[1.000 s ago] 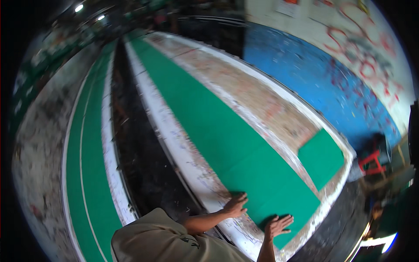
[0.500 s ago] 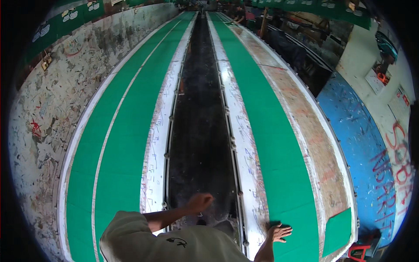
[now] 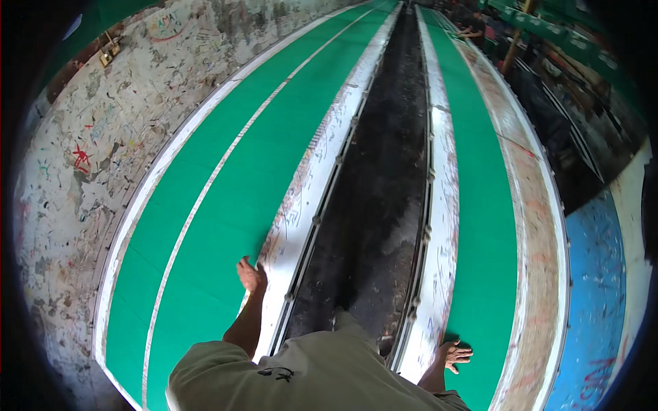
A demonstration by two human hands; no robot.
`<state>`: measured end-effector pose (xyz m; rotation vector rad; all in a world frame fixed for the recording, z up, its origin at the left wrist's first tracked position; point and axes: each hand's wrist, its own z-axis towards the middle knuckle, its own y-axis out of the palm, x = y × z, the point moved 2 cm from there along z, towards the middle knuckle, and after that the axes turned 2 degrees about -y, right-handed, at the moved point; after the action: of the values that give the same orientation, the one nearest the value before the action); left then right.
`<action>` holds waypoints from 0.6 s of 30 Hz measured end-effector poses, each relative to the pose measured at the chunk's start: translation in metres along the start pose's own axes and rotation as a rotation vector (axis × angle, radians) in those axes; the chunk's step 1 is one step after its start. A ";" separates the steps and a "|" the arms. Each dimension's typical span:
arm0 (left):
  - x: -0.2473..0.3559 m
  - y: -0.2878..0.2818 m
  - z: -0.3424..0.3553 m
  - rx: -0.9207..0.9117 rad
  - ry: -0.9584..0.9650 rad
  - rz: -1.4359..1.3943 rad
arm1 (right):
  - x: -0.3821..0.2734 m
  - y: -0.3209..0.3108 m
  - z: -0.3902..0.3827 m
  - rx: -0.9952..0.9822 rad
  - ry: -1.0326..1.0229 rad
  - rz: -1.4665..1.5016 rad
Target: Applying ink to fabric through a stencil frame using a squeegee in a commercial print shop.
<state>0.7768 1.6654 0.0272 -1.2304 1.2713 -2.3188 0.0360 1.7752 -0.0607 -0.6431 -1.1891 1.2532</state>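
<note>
Two long green cloth strips lie along the left table, split by a thin pale gap; the inner left strip point(image 3: 226, 226) is the wider. Over that strip's inner edge is my left hand point(image 3: 252, 275), fingers loosely apart and nothing in them. Whether it presses on the cloth I cannot tell. My right hand point(image 3: 456, 355) rests on the near part of the right table's green cloth strip point(image 3: 483, 226), fingers spread.
A dark aisle point(image 3: 370, 185) runs between the two long tables, whose white borders point(image 3: 439, 274) carry metal rails with knobs. Left is a paint-stained wall point(image 3: 82, 205); right, a blue panel point(image 3: 595, 274). A person point(image 3: 473, 27) stands far off by the right table.
My left hand has moved from above the aisle onto the left table's cloth edge. My right hand stays on the right cloth. The view has swung left and moved forward.
</note>
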 end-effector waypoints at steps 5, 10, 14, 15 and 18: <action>-0.049 0.017 0.027 -0.118 -0.408 0.532 | -0.184 -0.046 -0.006 0.069 0.007 -0.101; 0.001 0.049 0.068 -0.195 -0.742 0.723 | -0.337 -0.064 0.025 0.203 -0.074 -0.625; 0.062 0.135 0.144 0.165 -0.619 0.589 | -0.450 -0.121 0.052 -0.001 -0.207 0.060; 0.092 0.167 0.177 0.199 -0.472 0.495 | -0.470 -0.133 0.060 -0.049 -0.179 0.059; 0.169 0.273 0.286 0.128 -0.197 -0.152 | -0.533 -0.180 0.077 -0.047 -0.120 0.095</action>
<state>0.8375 1.2416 -0.0115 -1.5140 0.9810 -2.2705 0.0924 1.2105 -0.0466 -0.6734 -1.3022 1.3631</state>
